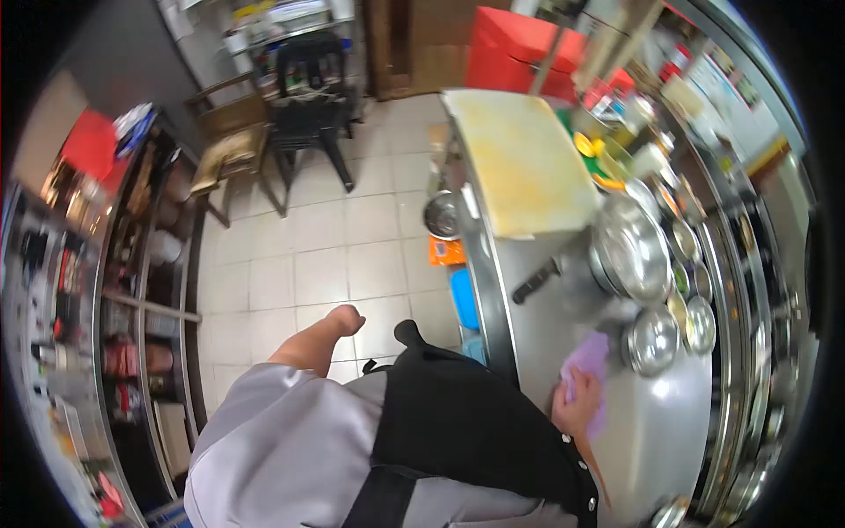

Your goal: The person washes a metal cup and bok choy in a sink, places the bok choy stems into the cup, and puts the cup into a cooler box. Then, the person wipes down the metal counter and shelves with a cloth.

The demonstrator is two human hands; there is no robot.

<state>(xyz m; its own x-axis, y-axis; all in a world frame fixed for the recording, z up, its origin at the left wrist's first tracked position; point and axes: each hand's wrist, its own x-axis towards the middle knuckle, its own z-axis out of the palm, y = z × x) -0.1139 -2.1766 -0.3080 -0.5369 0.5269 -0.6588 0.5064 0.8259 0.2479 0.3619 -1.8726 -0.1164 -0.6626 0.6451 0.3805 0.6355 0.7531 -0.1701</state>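
My right hand [576, 401] grips a light purple cloth [591, 354] and presses it against the steel worktop [656, 431]. Ahead of that hand, a knife with a black handle [537, 281] lies on the steel; its blade is blurred. Just right of the cloth sits a small steel bowl [652, 341]. My left hand [349, 320] hangs out over the tiled floor, its fingers curled closed, with nothing visible in it and touching nothing.
A large yellow-stained cutting board [526, 163] covers the worktop's far part. Stacked steel bowls [632, 246] and several small containers line the right side. A black plastic chair [315, 119] and a wooden chair [236, 150] stand on the floor. Shelves [145, 299] run along the left.
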